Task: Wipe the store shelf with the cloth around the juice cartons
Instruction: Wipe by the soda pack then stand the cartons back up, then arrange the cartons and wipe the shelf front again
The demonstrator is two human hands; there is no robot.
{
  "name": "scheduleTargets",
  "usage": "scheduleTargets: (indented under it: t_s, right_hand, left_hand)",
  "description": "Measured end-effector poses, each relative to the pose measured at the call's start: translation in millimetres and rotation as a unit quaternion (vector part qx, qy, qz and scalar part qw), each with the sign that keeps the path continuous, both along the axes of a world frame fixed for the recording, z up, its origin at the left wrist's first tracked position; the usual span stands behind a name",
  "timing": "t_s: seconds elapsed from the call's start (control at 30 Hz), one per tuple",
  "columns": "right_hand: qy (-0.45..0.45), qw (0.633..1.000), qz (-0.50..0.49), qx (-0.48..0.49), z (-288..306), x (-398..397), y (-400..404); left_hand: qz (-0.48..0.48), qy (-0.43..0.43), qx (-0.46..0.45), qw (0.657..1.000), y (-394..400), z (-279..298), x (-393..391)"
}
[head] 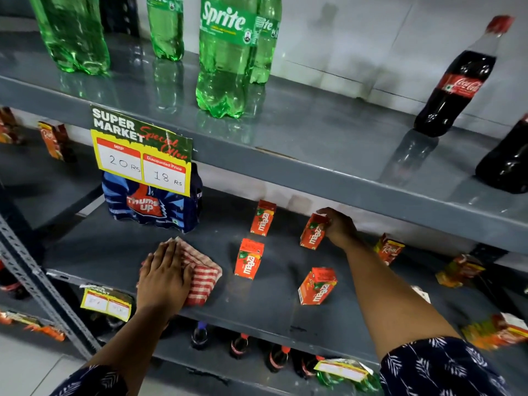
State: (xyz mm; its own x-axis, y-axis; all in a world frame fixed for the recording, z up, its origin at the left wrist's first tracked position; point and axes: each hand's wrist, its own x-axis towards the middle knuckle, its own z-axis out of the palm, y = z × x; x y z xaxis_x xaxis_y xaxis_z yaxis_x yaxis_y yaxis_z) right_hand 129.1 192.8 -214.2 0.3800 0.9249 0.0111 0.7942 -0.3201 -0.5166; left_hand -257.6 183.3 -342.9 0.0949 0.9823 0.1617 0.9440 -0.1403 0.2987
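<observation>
Left hand (164, 274) presses cloth (200, 277) on shelf (257, 304); right hand (340, 227) grips carton (313, 232).

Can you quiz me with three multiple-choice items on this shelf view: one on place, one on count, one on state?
1. Where does the red checked cloth lie?
A. on the top shelf
B. on the middle shelf, left of the Maaza cartons
C. on the floor

2. How many orange Maaza cartons show on that shelf?
A. two
B. four
C. six

3. What is the right hand doing?
A. gripping the back right Maaza carton
B. hanging free
C. holding a Sprite bottle

Answers:
1 B, the left hand presses it flat in front of the Thums Up pack.
2 B, two in the back row, two in front.
3 A, its fingers wrap the carton's top.
</observation>
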Motion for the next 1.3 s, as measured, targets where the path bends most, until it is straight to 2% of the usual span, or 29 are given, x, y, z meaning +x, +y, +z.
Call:
scheduleTargets:
  t_s: [0.1,0.2,0.27,0.33,0.4,0.47,0.6,0.87,1.3]
  right_hand:
    - [0.013,0.999,-0.029,0.01,5.5,2.4,-7.9]
    - [0.098,0.994,-0.038,0.04,20.7,-3.7,-26.6]
    - [0.173,0.985,-0.005,-0.004,31.6,-11.3,-47.7]
    - [0.218,0.97,0.042,-0.098,38.2,-17.9,-69.6]
    - [0.165,0.962,0.09,-0.199,39.2,-24.3,-83.6]
    - [0.086,0.962,0.097,-0.24,34.7,-32.8,-90.5]
    - [0.112,0.977,0.065,-0.17,16.7,-46.6,-98.0]
    - [0.086,0.995,0.017,-0.054,-0.6,-48.6,-102.6]
    - [0.086,0.994,0.02,-0.059,-5.4,-49.6,-99.4]
  left_hand:
    - [-0.003,-0.003,0.0,1.0,0.3,0.5,0.2]
    - [-0.007,-0.006,0.002,1.0,-0.3,-0.8,-0.5]
    - [-0.013,-0.004,0.0,1.0,-0.3,-2.0,-0.7]
    - [-0.014,-0.001,-0.001,1.0,0.8,-2.9,-1.6]
    - [-0.011,0.002,-0.005,1.0,2.0,-3.1,-2.8]
    - [-0.009,0.005,-0.008,1.0,1.5,-2.5,-2.3]
    - [-0.007,0.008,-0.026,1.0,0.6,1.3,-0.6]
    - [0.003,0.016,-0.043,0.999,-6.6,4.0,2.1]
    - [-0.006,0.012,-0.044,0.999,-5.4,1.4,0.7]
